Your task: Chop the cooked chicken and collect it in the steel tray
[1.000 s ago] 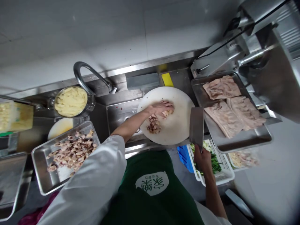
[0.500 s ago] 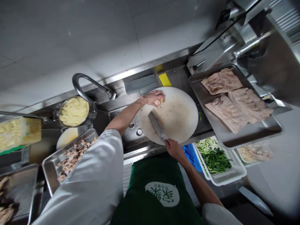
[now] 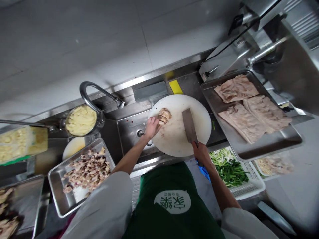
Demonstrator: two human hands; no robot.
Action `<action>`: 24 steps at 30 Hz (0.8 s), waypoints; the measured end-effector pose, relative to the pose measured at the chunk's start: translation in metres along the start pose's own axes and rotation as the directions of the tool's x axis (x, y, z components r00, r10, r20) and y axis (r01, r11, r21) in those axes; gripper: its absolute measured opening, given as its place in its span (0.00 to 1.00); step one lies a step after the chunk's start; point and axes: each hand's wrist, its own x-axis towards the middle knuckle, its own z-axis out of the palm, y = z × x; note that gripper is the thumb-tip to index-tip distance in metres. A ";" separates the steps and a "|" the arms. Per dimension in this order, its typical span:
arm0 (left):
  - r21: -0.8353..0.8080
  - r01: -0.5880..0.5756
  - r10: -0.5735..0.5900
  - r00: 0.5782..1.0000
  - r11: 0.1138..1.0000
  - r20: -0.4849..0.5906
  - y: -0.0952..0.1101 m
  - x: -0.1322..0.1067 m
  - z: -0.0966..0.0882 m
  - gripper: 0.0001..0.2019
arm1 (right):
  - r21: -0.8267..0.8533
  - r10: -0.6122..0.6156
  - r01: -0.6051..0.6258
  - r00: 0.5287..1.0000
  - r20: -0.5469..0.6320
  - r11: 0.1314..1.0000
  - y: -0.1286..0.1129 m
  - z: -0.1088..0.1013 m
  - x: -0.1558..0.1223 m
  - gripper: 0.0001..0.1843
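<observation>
A round white cutting board lies across the sink edge. On its left part sits a piece of cooked meat. My left hand is at the board's left rim, fingers curled against that meat. My right hand grips the handle of a cleaver, whose blade lies flat over the middle of the board, pointing away from me.
A steel tray of chopped meat stands at the lower left. A large tray with flat meat slabs sits right of the board. A white basket of green vegetables is below it. Faucet and a pot of yellow food stand behind the sink.
The pile of chopped meat has gone from the board. The cleaver swept to the board's left, then came back to the middle. My left hand drew back to the board's left rim.
</observation>
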 end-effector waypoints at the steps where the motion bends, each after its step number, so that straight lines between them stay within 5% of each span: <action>1: 0.004 0.013 -0.013 1.000 1.000 -0.010 0.002 -0.007 0.003 0.17 | -0.005 -0.006 0.006 1.000 -0.011 1.000 0.000 0.001 0.000 0.21; 9: -0.074 -0.051 0.048 0.998 0.996 -0.048 0.013 -0.020 0.019 0.15 | -0.064 -0.061 0.064 0.997 0.050 0.996 -0.007 -0.018 -0.001 0.21; 16: -0.152 -0.137 0.129 0.990 0.979 -0.065 0.056 -0.110 0.025 0.23 | -0.225 -0.224 0.248 0.966 0.129 0.942 0.008 -0.019 -0.055 0.19; 19: -0.155 -0.017 -0.020 0.972 0.988 -0.232 0.065 -0.137 0.019 0.19 | -0.255 -0.290 0.336 0.936 0.201 0.907 -0.009 -0.011 -0.068 0.19; 21: -0.175 0.128 -0.186 0.910 0.976 -0.371 0.066 -0.144 0.018 0.10 | -0.274 -0.349 0.405 0.908 0.231 0.872 -0.028 -0.006 -0.070 0.20; 24: -0.225 0.202 -0.276 0.884 0.953 -0.377 0.069 -0.140 0.025 0.09 | -0.270 -0.447 0.494 0.867 0.219 0.826 -0.058 0.004 -0.065 0.24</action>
